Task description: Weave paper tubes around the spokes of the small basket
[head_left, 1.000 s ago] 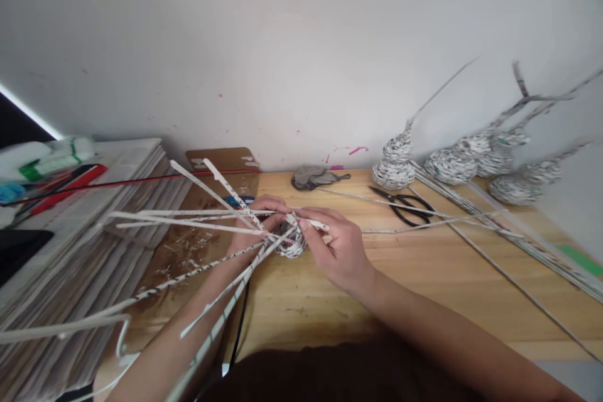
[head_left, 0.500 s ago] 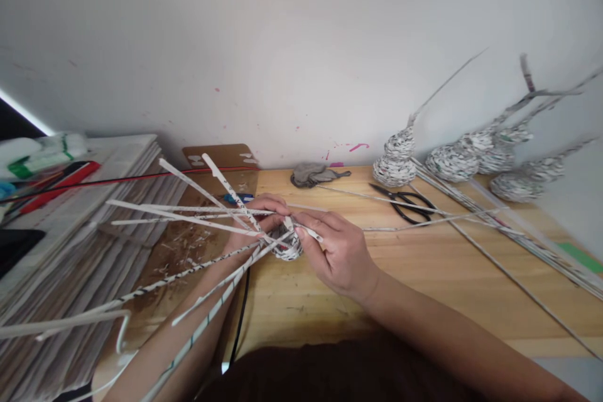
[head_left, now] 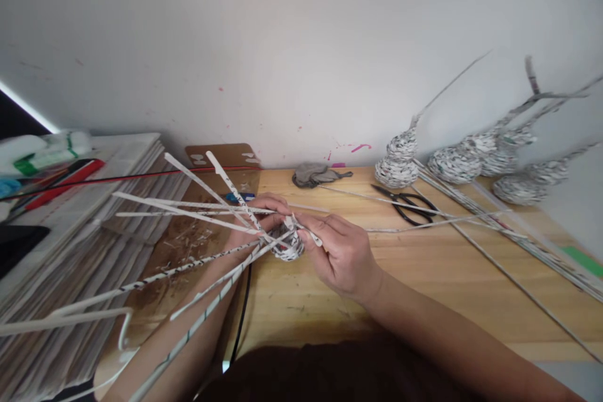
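Both of my hands meet over the wooden table (head_left: 424,276) around a small woven piece of rolled newspaper (head_left: 288,247). My left hand (head_left: 257,217) grips it from the far left side, fingers curled round it. My right hand (head_left: 342,251) pinches a white paper strip (head_left: 308,233) at the piece's top, thumb and fingers pressed together. Several long paper tubes (head_left: 188,217) fan out from the piece toward the left and lower left.
Stacked newspapers (head_left: 80,239) fill the left, with glue bottles (head_left: 42,151) on top. Black scissors (head_left: 405,204), a grey rag (head_left: 315,174) and loose paper tubes (head_left: 494,220) lie further back. Finished woven shapes (head_left: 398,160) stand by the wall at right. A black cable (head_left: 241,320) runs under my left arm.
My right hand's fingers have curled in closer on the strip at the woven piece. The fanned tubes shifted slightly; the hands stayed in place.
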The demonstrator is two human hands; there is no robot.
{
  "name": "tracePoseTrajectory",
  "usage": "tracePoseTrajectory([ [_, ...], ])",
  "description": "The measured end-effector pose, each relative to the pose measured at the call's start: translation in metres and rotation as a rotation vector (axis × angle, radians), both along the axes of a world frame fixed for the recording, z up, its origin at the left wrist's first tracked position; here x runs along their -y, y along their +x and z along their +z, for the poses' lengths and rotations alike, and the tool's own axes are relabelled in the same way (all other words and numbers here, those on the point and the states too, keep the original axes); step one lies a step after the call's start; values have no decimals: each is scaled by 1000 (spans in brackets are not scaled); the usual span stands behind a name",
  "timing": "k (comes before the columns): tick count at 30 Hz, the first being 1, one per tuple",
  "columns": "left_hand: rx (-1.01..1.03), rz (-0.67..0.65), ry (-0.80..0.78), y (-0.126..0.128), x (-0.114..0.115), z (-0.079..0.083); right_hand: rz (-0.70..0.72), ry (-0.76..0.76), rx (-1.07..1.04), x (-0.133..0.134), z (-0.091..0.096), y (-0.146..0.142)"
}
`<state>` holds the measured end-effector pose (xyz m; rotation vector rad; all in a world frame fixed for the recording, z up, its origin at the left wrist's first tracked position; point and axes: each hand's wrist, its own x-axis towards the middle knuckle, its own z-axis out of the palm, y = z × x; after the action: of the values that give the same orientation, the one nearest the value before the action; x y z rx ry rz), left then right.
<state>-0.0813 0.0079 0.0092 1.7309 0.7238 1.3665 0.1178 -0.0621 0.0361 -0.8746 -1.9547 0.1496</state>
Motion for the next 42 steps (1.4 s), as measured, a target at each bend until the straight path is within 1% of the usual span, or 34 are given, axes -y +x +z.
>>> tracePoseTrajectory([
  [3,3,-21,-24,-3,-3,-2,-12,11,10,0,0,-1],
  [7,48,-79,-47,-9,-9,-7,32,-28,28,-2,2,-2],
  [11,111,-131,-117,-17,-14,-10,69,-80,-25,-3,4,-5],
  [13,137,-157,-115,-20,-17,-10,67,-100,-57,-2,5,-7],
  [16,158,-206,-107,-22,-20,-11,65,-89,-78,1,6,-10],
  [21,170,-313,-129,-22,-17,-7,136,-30,-118,5,16,-15],
  [26,189,-367,-244,-20,-8,2,234,-25,-162,4,30,-20],
  [29,170,-383,-268,-21,-6,3,253,-38,-184,2,33,-21],
  [35,76,-426,-267,-24,-9,0,290,-27,-173,-2,32,-19],
  [42,40,-408,-284,-25,-8,5,300,-11,-134,-2,30,-15],
])
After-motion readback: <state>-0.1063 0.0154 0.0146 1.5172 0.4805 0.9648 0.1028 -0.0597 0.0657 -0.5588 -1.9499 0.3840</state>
